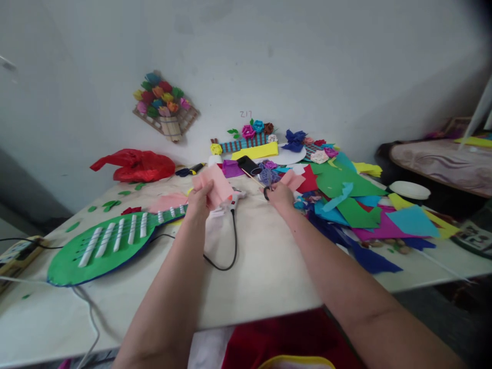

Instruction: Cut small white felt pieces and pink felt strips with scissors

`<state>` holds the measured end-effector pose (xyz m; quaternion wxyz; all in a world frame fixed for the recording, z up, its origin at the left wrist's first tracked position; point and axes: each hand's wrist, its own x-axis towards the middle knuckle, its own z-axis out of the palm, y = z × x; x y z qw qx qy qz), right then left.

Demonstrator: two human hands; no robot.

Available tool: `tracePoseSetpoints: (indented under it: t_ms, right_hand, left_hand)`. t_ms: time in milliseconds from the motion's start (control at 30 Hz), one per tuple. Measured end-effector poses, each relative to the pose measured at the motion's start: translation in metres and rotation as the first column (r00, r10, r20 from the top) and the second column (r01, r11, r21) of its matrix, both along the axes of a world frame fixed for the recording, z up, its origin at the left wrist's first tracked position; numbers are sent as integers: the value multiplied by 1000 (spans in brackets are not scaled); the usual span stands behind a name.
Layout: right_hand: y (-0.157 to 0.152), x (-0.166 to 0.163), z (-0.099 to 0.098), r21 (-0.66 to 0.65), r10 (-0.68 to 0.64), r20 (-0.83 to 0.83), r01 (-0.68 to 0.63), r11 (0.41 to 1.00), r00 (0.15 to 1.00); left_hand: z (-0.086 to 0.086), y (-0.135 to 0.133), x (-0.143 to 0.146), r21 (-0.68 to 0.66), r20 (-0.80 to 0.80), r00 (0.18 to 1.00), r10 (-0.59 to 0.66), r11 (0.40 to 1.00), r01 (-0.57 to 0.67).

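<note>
My left hand (199,201) is closed on a sheet of pink paper (215,185), held up just above the table. My right hand (280,195) is closed around scissors (267,183) whose dark handle loop shows at my fingers; the blades point away towards a pile of coloured paper. A glue gun (232,201) lies on the table between my hands, its black cable (226,256) curling back towards me. More pink paper (292,179) lies just beyond my right hand.
A green paper guitar (103,245) with white strips lies at the left. Loose coloured sheets (357,205) cover the right side. A black phone (249,165), paper flowers (257,134), a red bag (136,165) and a white plate (409,190) lie farther back. A flower craft (165,105) hangs on the wall.
</note>
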<state>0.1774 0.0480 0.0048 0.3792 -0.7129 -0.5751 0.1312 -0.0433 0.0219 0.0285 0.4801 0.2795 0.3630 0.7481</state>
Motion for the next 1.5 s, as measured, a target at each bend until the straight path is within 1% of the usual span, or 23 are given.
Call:
tracePoseSetpoints:
  t_ms: [33, 67, 100, 133, 233, 333, 467, 600, 667, 700, 767, 800, 833, 867, 933, 1000, 1067, 1100, 1167, 1233, 1300, 1400, 1500]
  right_hand:
    - [1, 2, 0, -44, -8, 152, 15, 999, 988]
    - [1, 5, 1, -88, -1, 263, 25, 996, 965]
    - [2, 7, 1, -132, 17, 330, 28, 991, 944]
    - [2, 8, 1, -169, 37, 365, 28, 985, 930]
    - [3, 11, 3, -233, 61, 387, 33, 972, 920]
    - [3, 11, 6, -248, 65, 412, 43, 968, 909]
    - [3, 7, 7, -262, 105, 458, 21, 965, 883]
    - [2, 7, 8, -296, 163, 512, -5, 955, 843]
    - [-1, 7, 10, -284, 175, 551, -13, 959, 816]
    - [-4, 5, 12, -255, 170, 571, -23, 967, 803]
    - [-12, -2, 15, -147, 149, 605, -74, 986, 782]
    - [-17, -8, 16, -74, 161, 613, -147, 986, 773]
    - [-22, -16, 17, -9, 194, 624, -241, 971, 757]
    - [-27, -26, 17, 19, 262, 647, -359, 933, 716]
    - [-36, -49, 16, 12, 404, 707, -581, 814, 580]
    - [-41, -73, 11, -4, 487, 763, -750, 662, 426]
    - [-44, -93, 6, -40, 508, 804, -825, 564, 309]
    - [-44, -102, 4, -47, 508, 818, -848, 528, 271]
    - [-44, -114, -1, -59, 491, 845, -875, 480, 212]
    - [-43, -122, -5, -75, 469, 866, -881, 467, 175]
    - [-43, -127, -7, -63, 445, 877, -875, 480, 182]
    - [-43, -133, -7, -52, 417, 886, -850, 525, 203]
    - [-42, -141, -5, -116, 443, 875, -802, 586, 197]
  left_hand:
    - [1, 1, -5, 5, 14, 1000, 15, 1000, -15]
    - [2, 1, -10, 9, 29, 999, 40, 999, -40]
    - [2, 2, -14, 8, 43, 997, 56, 998, -57]
    - [2, 2, -16, 11, 50, 997, 64, 998, -65]
    - [2, 2, -17, 26, 53, 996, 72, 997, -74]
    - [3, 0, -15, 33, 53, 996, 72, 997, -74]
    - [7, 1, -13, 5, 34, 999, 33, 999, -34]
    - [12, 8, -18, 5, 4, 996, 93, 996, -93]
    - [13, 9, -22, 45, -20, 996, 84, 996, -83]
    - [13, 8, -25, 63, -21, 996, 83, 995, -82]
    - [9, 5, -28, 83, -2, 995, 101, 991, -100]
    - [6, 4, -30, 78, 10, 994, 112, 991, -113]
    - [3, 2, -31, 82, 23, 992, 128, 988, -130]
    - [-1, 1, -31, 92, 42, 989, 144, 985, -147]
    - [-7, 1, -32, 112, 79, 982, 173, 977, -181]
    - [-12, 2, -33, 124, 99, 976, 194, 971, -205]
    - [-15, 3, -35, 127, 107, 970, 220, 964, -233]
    - [-16, 3, -36, 123, 109, 965, 238, 960, -250]
    - [-18, 3, -37, 96, 112, 958, 263, 957, -274]
    - [-19, 2, -38, 60, 116, 955, 272, 958, -280]
    - [-21, 1, -39, 43, 122, 956, 268, 961, -275]
    - [-23, 1, -41, 38, 139, 950, 279, 957, -287]
    - [-25, 2, -42, 16, 152, 940, 304, 951, -310]
